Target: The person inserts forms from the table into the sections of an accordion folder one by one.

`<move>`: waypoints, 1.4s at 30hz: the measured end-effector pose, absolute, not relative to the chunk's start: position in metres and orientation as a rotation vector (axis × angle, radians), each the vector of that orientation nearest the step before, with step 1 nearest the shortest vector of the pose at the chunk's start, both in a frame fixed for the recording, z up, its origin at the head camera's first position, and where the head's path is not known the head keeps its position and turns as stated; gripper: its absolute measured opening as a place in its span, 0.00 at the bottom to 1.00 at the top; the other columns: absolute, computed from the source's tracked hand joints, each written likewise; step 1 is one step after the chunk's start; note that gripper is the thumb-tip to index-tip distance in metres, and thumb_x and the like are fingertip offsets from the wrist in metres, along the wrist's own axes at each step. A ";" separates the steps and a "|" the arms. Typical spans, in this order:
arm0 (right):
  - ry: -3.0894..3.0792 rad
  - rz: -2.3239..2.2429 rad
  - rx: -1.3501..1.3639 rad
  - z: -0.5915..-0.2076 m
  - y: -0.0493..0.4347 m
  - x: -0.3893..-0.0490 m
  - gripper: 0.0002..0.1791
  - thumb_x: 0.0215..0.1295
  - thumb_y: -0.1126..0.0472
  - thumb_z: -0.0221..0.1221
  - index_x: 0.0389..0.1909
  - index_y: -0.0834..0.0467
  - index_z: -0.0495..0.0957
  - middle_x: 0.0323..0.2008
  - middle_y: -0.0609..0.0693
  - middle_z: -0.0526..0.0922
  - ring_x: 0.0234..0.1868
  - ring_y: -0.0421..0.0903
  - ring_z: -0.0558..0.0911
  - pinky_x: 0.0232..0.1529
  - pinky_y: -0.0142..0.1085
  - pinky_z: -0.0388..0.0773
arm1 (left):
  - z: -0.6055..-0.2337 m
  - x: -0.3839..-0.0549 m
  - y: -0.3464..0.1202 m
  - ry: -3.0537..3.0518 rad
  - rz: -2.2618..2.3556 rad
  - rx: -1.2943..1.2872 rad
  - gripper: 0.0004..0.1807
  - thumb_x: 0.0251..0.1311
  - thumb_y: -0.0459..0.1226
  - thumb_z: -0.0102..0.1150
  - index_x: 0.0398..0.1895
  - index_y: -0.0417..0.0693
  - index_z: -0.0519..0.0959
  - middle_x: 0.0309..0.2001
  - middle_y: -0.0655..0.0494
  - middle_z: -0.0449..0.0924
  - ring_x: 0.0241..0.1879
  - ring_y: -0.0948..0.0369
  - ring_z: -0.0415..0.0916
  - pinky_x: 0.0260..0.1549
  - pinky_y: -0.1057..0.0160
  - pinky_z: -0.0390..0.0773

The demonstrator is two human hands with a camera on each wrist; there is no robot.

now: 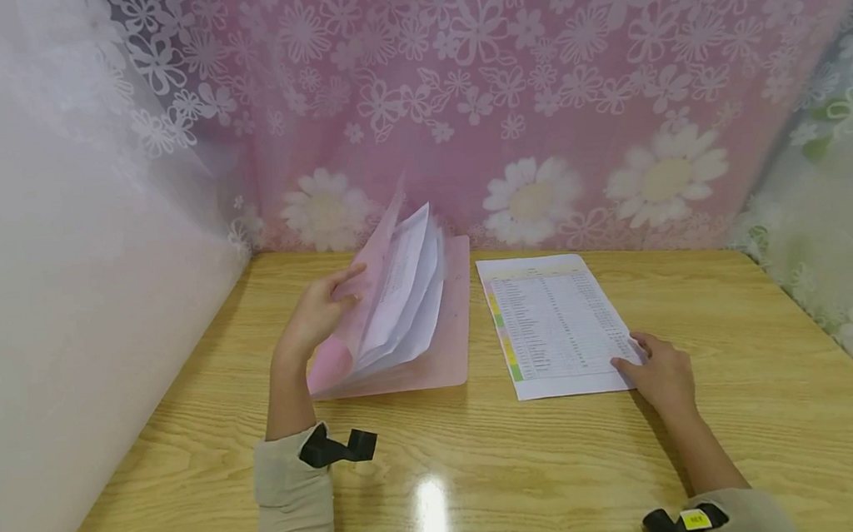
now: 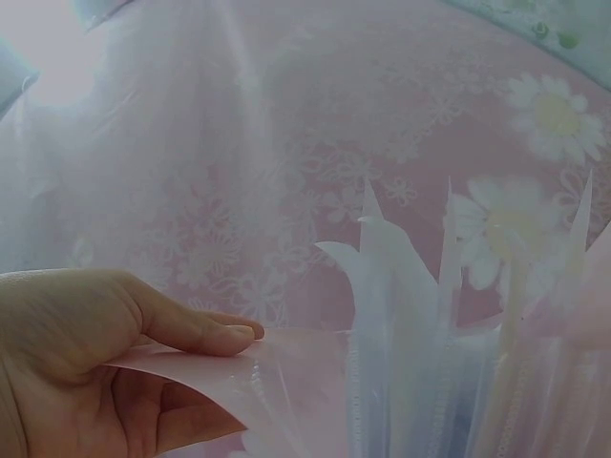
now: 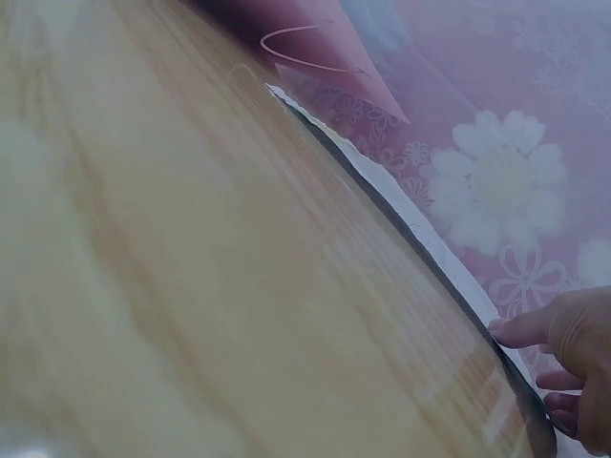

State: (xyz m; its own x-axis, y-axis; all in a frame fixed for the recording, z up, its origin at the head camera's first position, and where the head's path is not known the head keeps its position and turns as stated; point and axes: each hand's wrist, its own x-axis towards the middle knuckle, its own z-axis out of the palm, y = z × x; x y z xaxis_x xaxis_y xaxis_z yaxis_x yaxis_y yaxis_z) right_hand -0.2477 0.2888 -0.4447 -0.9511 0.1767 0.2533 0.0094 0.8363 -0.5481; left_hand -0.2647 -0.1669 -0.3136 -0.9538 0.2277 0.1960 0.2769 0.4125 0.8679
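Observation:
A pink display folder (image 1: 466, 313) stands partly opened on the table, its front cover lifted and several clear sleeves with white papers (image 1: 407, 301) fanned out inside. My left hand (image 1: 317, 312) pinches the edge of that raised cover; the left wrist view has the thumb on one side of the pink cover (image 2: 286, 367) and fingers on the other. To the folder's right lies a printed table sheet (image 1: 559, 322) with coloured cells down its left side. My right hand (image 1: 660, 373) holds its lower right edge, thumb on top, and in the right wrist view the sheet (image 3: 410, 210) appears edge-on.
The wood-grain table (image 1: 488, 470) spreads around the folder and sheet. A pink flowered curtain (image 1: 415, 116) hangs right behind them, with a pale wall covering (image 1: 79, 243) on the left and a flowered one (image 1: 840, 267) on the right.

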 end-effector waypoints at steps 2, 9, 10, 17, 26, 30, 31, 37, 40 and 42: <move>-2.731 0.800 -0.172 -0.445 0.288 -0.247 0.30 0.54 0.60 0.63 0.55 0.73 0.69 0.51 0.73 0.70 0.50 0.70 0.66 0.48 0.57 0.61 | -0.313 -0.265 -0.167 -2.605 -1.611 -0.463 0.25 0.63 0.26 0.47 0.64 0.36 0.63 0.66 0.46 0.58 0.65 0.56 0.49 0.55 0.54 0.57; -2.747 0.781 -0.198 -0.446 0.287 -0.246 0.29 0.55 0.60 0.63 0.55 0.71 0.69 0.54 0.73 0.67 0.51 0.70 0.64 0.49 0.58 0.57 | -0.314 -0.265 -0.166 -2.601 -1.611 -0.470 0.25 0.63 0.26 0.48 0.64 0.38 0.64 0.65 0.47 0.59 0.65 0.56 0.49 0.55 0.55 0.57; -2.744 0.782 -0.191 -0.446 0.287 -0.247 0.29 0.55 0.60 0.63 0.55 0.71 0.69 0.53 0.74 0.67 0.51 0.70 0.64 0.49 0.58 0.57 | -0.314 -0.265 -0.166 -2.600 -1.609 -0.472 0.25 0.63 0.26 0.48 0.64 0.38 0.64 0.65 0.47 0.59 0.65 0.57 0.49 0.54 0.55 0.58; -2.700 0.874 -0.203 -0.444 0.290 -0.248 0.24 0.55 0.65 0.61 0.52 0.71 0.72 0.52 0.74 0.69 0.47 0.69 0.69 0.43 0.57 0.63 | -0.315 -0.266 -0.166 -2.601 -1.603 -0.480 0.25 0.63 0.26 0.47 0.64 0.37 0.64 0.65 0.46 0.59 0.65 0.57 0.50 0.51 0.56 0.59; -2.657 0.988 -0.252 -0.447 0.292 -0.248 0.22 0.54 0.67 0.61 0.50 0.71 0.73 0.49 0.70 0.73 0.41 0.61 0.72 0.37 0.49 0.65 | -0.311 -0.262 -0.164 -2.610 -1.616 -0.464 0.24 0.63 0.26 0.47 0.64 0.37 0.64 0.65 0.46 0.59 0.64 0.57 0.51 0.51 0.57 0.59; -2.651 1.074 -0.315 -0.448 0.293 -0.249 0.21 0.56 0.66 0.60 0.50 0.70 0.74 0.48 0.68 0.74 0.46 0.61 0.71 0.40 0.46 0.63 | -0.308 -0.261 -0.162 -2.618 -1.622 -0.461 0.24 0.63 0.25 0.46 0.64 0.34 0.63 0.65 0.44 0.58 0.63 0.56 0.52 0.51 0.57 0.60; -2.649 1.083 -0.325 -0.449 0.293 -0.249 0.20 0.56 0.66 0.60 0.50 0.69 0.74 0.47 0.68 0.74 0.45 0.60 0.71 0.39 0.44 0.63 | -0.305 -0.258 -0.161 -2.621 -1.626 -0.460 0.24 0.63 0.24 0.45 0.63 0.33 0.63 0.65 0.43 0.58 0.63 0.55 0.52 0.50 0.56 0.60; -2.618 1.069 -0.351 -0.451 0.293 -0.250 0.17 0.58 0.66 0.57 0.48 0.67 0.76 0.44 0.65 0.74 0.43 0.59 0.72 0.36 0.43 0.63 | -0.301 -0.254 -0.160 -2.626 -1.644 -0.444 0.24 0.63 0.24 0.44 0.64 0.33 0.63 0.66 0.44 0.58 0.63 0.55 0.52 0.48 0.57 0.60; -2.566 1.058 -0.339 -0.453 0.293 -0.251 0.15 0.58 0.65 0.57 0.45 0.66 0.78 0.41 0.63 0.76 0.39 0.56 0.74 0.33 0.38 0.65 | -0.310 -0.261 -0.164 -2.619 -1.637 -0.447 0.24 0.63 0.25 0.45 0.64 0.37 0.63 0.66 0.47 0.59 0.63 0.58 0.51 0.49 0.58 0.60; -2.529 1.068 -0.317 -0.453 0.292 -0.251 0.14 0.58 0.65 0.58 0.44 0.66 0.79 0.38 0.62 0.77 0.36 0.52 0.75 0.30 0.32 0.67 | -0.313 -0.264 -0.165 -2.617 -1.624 -0.447 0.25 0.63 0.26 0.46 0.65 0.38 0.64 0.66 0.48 0.59 0.63 0.58 0.51 0.48 0.57 0.60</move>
State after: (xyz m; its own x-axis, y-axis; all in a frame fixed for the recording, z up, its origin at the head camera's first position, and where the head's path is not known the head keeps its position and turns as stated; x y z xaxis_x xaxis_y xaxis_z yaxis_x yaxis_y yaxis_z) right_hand -0.2513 0.2921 -0.4530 -0.9038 0.3453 0.2527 0.0597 0.6865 -0.7247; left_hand -0.2638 -0.1651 -0.3129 -0.9583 0.2265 0.1743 0.2568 0.4144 0.8731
